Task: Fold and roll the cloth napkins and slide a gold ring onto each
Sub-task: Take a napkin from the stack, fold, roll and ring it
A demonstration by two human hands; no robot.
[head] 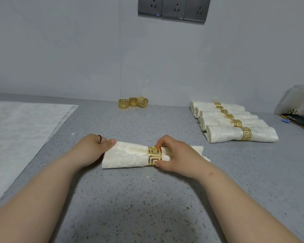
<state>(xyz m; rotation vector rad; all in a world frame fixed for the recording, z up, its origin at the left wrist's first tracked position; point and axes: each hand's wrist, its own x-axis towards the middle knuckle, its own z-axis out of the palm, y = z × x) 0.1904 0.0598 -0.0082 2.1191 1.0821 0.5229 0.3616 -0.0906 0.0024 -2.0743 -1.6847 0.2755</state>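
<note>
A rolled cream patterned cloth napkin (128, 156) was laid crosswise at the frame's centre on the grey speckled stone countertop (147, 199), its left end gripped by the left hand (93, 149), while a gold cut-out metal ring (154, 156) right of its middle was pinched top and bottom by the curled fingers and thumb of the right hand (175, 155). Bare counter was left open below the roll and above it up to three spare gold rings (133, 102) at the wall (77, 58); room was bounded at left by the edge of flat cream cloths (25, 128) and at right by six ringed napkin rolls (235, 123).
</note>
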